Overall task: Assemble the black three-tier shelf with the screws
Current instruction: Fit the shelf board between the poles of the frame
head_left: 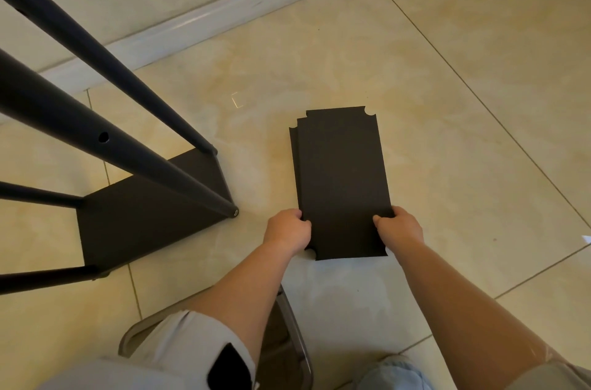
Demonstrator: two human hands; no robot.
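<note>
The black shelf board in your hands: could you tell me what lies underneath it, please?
A second black board lies under the top board, its edge peeking out at the far left. The left hand and right hand grip the near edges. Anything further beneath is covered.

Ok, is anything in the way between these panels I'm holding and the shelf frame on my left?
Nothing visible. The left hand and right hand grip the stacked black panels; only bare floor tile lies between them and the frame with its poles.
</note>
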